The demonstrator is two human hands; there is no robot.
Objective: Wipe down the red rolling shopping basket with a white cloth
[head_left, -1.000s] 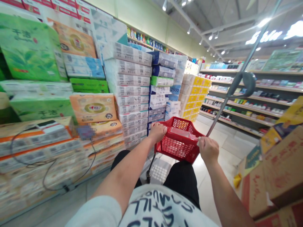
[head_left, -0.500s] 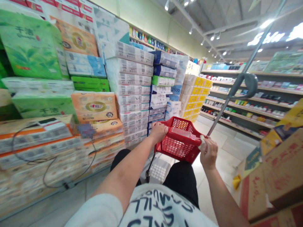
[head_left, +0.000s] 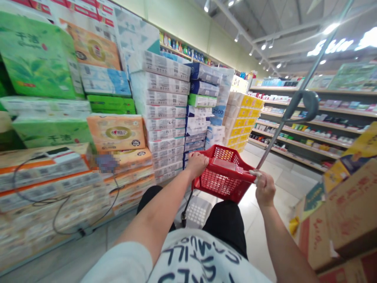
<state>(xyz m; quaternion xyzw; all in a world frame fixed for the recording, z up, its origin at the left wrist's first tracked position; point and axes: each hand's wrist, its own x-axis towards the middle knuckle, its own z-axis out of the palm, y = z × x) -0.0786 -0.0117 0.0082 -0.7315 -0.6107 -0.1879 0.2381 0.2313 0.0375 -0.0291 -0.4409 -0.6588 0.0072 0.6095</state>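
Note:
A red shopping basket cart (head_left: 222,184) stands in front of my legs. My left hand (head_left: 198,163) is wrapped round the left end of its red handle. At the right end of the handle, my right hand (head_left: 265,188) is closed on a small white cloth or tissue (head_left: 255,173), its fingertips close beside the red bar. Whether the right fingers touch the handle cannot be made out. A clear and pinkish package (head_left: 226,165) lies along the handle between my hands.
Stacked tissue packs (head_left: 166,100) line the left side. A metal pole with a grey hook (head_left: 303,106) slants up beside the cart. Cardboard boxes (head_left: 352,212) stand at the right, and stocked shelves (head_left: 309,122) run across the back. Pale floor tiles show around the cart.
My right hand has moved slightly right, away from the handle's end, with the white cloth or tissue in it. My left hand has stayed on the handle.

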